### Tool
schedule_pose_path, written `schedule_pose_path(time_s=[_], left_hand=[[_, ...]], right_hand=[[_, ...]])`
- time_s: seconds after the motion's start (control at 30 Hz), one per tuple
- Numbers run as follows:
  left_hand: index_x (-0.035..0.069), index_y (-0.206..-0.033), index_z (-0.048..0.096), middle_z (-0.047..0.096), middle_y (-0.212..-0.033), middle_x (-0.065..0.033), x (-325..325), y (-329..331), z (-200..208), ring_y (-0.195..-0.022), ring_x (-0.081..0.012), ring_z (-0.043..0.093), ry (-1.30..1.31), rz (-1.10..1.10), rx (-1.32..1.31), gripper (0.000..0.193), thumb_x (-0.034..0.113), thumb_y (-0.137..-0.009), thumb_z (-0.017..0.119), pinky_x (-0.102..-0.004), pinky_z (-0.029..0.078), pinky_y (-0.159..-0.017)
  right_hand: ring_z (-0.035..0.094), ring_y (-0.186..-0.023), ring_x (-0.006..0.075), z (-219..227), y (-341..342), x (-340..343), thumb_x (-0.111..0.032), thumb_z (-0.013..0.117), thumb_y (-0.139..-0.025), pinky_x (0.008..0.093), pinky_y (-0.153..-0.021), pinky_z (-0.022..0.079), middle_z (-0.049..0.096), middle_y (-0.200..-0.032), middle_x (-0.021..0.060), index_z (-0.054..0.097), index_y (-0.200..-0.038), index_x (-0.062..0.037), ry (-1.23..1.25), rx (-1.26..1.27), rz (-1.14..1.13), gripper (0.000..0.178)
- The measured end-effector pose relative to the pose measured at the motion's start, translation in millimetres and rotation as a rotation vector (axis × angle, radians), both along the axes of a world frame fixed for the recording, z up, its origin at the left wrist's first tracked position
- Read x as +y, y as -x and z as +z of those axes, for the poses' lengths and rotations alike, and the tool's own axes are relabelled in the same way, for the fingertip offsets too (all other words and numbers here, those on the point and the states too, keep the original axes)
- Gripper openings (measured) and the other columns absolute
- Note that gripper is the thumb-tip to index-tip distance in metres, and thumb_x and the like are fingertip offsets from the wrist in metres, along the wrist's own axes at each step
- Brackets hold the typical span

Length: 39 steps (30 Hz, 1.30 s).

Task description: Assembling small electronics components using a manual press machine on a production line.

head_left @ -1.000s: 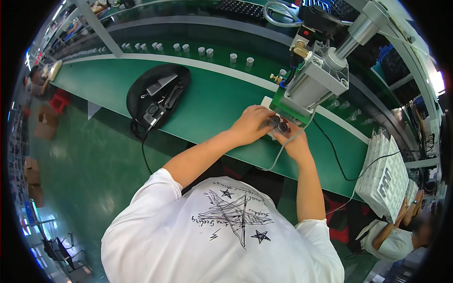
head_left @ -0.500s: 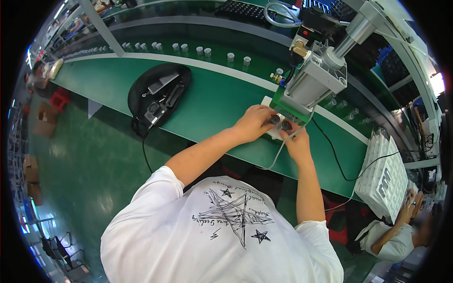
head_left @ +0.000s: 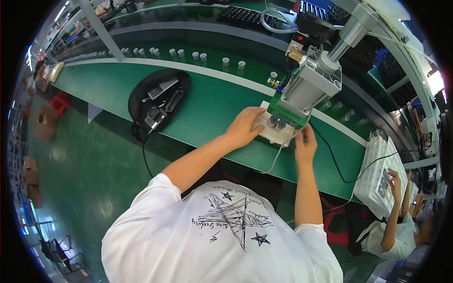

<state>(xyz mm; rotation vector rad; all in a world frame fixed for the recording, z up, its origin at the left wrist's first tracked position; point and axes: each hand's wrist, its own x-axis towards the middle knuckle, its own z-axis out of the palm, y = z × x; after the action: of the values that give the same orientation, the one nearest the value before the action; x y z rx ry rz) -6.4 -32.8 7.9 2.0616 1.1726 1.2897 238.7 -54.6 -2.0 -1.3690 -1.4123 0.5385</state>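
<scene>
Two small dark round parts [head_left: 277, 123] sit side by side on the cream base block [head_left: 279, 137] of a bench press, right under its green head. The silver press cylinder [head_left: 309, 85] stands above them. My left hand [head_left: 245, 127] rests at the block's left side, thumb and fingers apart, with nothing between them. At the right side of the press is my right hand [head_left: 306, 144], its fingers raised and parted beside the block and holding nothing that I can see. A thin grey hose [head_left: 279, 158] loops down in front of the block.
An open black case [head_left: 159, 101] with small devices lies left on the green bench [head_left: 207, 106]. Small white cups [head_left: 225, 62] line the strip behind. Stacked white trays [head_left: 380, 172] stand at the right, with a co-worker's hand [head_left: 394, 181] on them. A black cable [head_left: 332, 153] crosses the bench.
Both hands have let go of the dark parts and moved apart to the sides of the block. The parts now sit under the press head. The co-worker's hand has reached onto the trays.
</scene>
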Motion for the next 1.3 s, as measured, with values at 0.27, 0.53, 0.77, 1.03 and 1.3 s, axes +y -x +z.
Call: schedule_pose_path(time_s=[0.27,0.53,0.77,1.03,1.3], left_hand=[[0.004,-0.103,0.059,0.06,-0.116,-0.013,-13.9,58.0,-42.8,-0.116,-0.0349,0.053,-0.004,0.188,0.29,0.02,0.01,-0.085,0.063,-0.0456,0.041,-0.101],[0.005,-0.096,0.061,0.06,-0.115,-0.0108,-17.1,52.2,-36.3,-0.116,-0.032,0.052,-0.061,0.166,0.413,0.013,0.008,-0.083,0.062,-0.0464,0.038,-0.103],[0.005,-0.096,0.06,0.059,-0.115,-0.0114,-17.3,51.8,-37.4,-0.116,-0.0325,0.052,-0.069,0.168,0.411,0.013,0.007,-0.084,0.062,-0.0463,0.039,-0.102],[0.004,-0.101,0.061,0.06,-0.116,-0.0125,-16.5,54.5,-36.4,-0.117,-0.0336,0.052,-0.038,0.138,0.37,0.018,0.009,-0.084,0.063,-0.0462,0.04,-0.102],[0.004,-0.124,0.056,0.055,-0.128,-0.0168,14.0,7.3,-9.9,-0.123,-0.0353,0.049,0.1,-0.065,-0.008,0.046,0.015,-0.081,0.071,-0.0439,0.04,-0.104]], right_hand=[[0.057,-0.075,0.0099,-41.3,-47.4,6.7,-0.014,0.06,-0.096,0.023,-0.069,0.045,0.066,-0.084,0.0043,0.066,-0.108,0.0007,0.125,0.397,-0.133,0.02],[0.056,-0.074,0.0088,-41.5,-40.8,5.1,-0.015,0.06,-0.097,0.0228,-0.067,0.044,0.065,-0.082,0.0033,0.067,-0.106,0.0007,0.147,0.346,-0.139,0.02],[0.058,-0.075,0.0092,-37.3,-36.5,1.3,-0.016,0.059,-0.097,0.0228,-0.068,0.045,0.065,-0.083,0.0032,0.066,-0.105,0.0008,0.186,0.304,-0.167,0.02],[0.059,-0.082,0.0109,-28.6,-28.9,-4.4,-0.014,0.061,-0.096,0.0249,-0.072,0.047,0.064,-0.094,0.0042,0.066,-0.109,0.0007,0.197,0.172,-0.177,0.02],[0.06,-0.107,0.0216,-6.4,14.0,2.6,-0.015,0.074,-0.084,0.0329,-0.092,0.048,0.063,-0.117,0.011,0.052,-0.128,-0.0002,0.078,-0.14,0.051,0.052]])
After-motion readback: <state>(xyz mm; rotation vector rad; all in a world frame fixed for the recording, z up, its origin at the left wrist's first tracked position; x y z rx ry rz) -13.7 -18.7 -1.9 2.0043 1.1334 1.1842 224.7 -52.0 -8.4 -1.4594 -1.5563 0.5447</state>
